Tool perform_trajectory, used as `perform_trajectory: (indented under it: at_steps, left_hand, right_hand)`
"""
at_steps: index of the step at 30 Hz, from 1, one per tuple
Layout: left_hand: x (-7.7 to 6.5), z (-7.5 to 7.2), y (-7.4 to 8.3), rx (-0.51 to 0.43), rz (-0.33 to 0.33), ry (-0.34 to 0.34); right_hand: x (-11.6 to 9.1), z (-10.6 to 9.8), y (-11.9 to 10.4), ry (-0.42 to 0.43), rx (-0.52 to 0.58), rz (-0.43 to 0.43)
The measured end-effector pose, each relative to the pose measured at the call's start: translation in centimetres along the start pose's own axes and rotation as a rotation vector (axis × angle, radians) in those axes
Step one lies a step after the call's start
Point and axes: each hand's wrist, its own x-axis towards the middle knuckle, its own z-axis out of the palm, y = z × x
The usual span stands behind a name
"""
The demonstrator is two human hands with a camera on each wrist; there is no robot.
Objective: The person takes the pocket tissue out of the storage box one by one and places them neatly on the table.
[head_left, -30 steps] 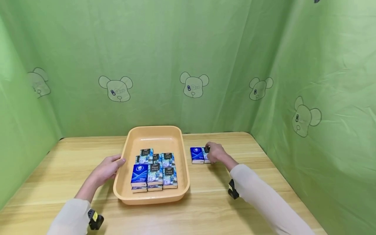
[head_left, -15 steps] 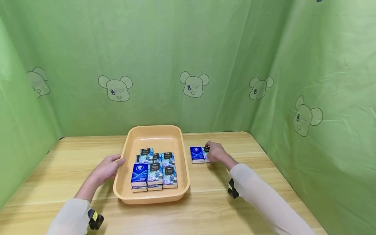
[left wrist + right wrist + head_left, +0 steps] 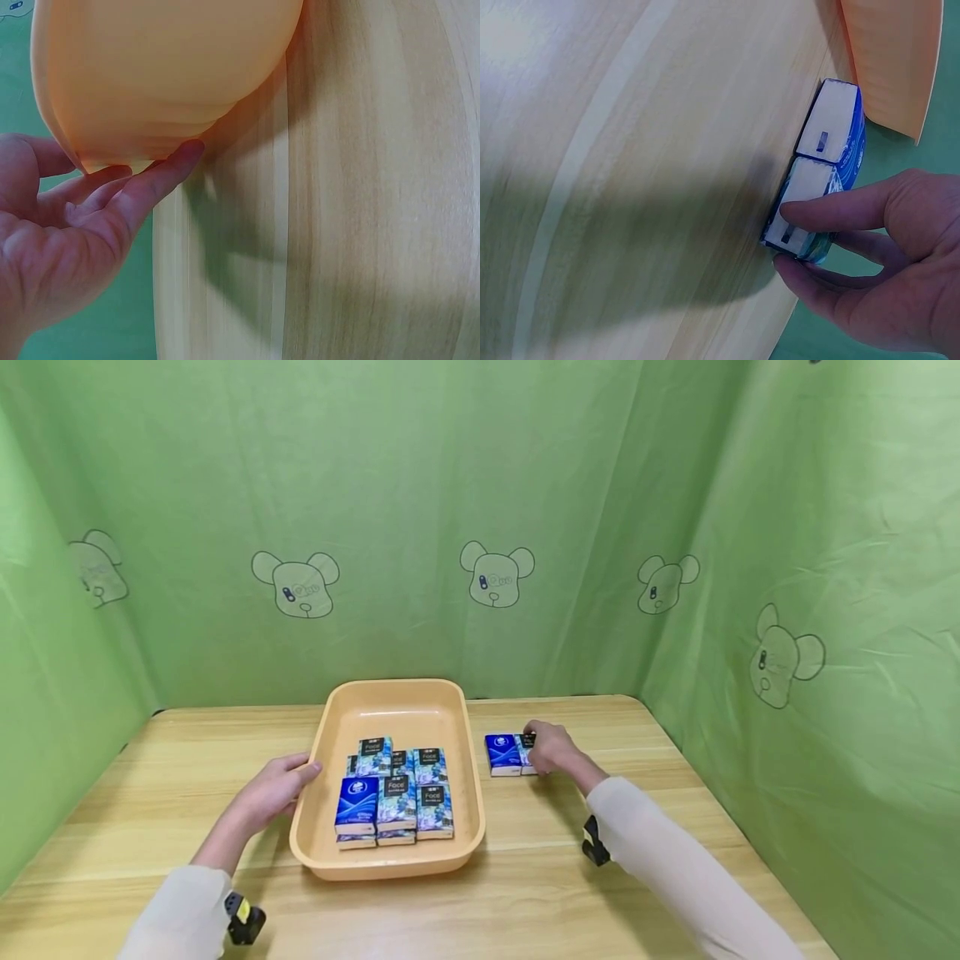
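A peach-coloured plastic tray [image 3: 393, 870] stands on the table with several small tissue packs [image 3: 397, 803] stacked in its front part. My left hand [image 3: 273, 789] holds the tray's left rim, thumb over the edge and fingers against the outer wall [image 3: 165, 60]. To the right of the tray, two packs lie side by side: a blue tissue pack [image 3: 503, 755] and a floral tissue pack [image 3: 527, 762] with a black label. My right hand [image 3: 553, 750] grips the floral one, its thumb on the white end and fingers round the far side in the right wrist view. Part of that pack is hidden.
The wooden table [image 3: 570, 893] ends at a green curtain [image 3: 405, 635] behind it and on both sides. Bear faces are printed on the curtain. A black wrist camera [image 3: 243, 920] is strapped to the left sleeve and another wrist camera [image 3: 596, 843] to the right.
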Motion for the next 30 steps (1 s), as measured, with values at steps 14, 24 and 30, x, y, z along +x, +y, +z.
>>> perform_trajectory:
  at_steps: [14,24,30]
  left_hand:
    - [-0.14,0.07,0.23,-0.008,0.0,-0.005]
    - [-0.09,0.07,0.12,-0.01,-0.004,-0.004]
    - [-0.14,0.02,0.03,-0.001,-0.002,-0.003]
  right_hand:
    - [0.47,-0.08,0.15,-0.03,0.004,0.034]
    - [0.4,-0.03,0.3,-0.059,-0.013,0.058]
    - [0.3,-0.93,-0.1,-0.095,-0.017,0.076]
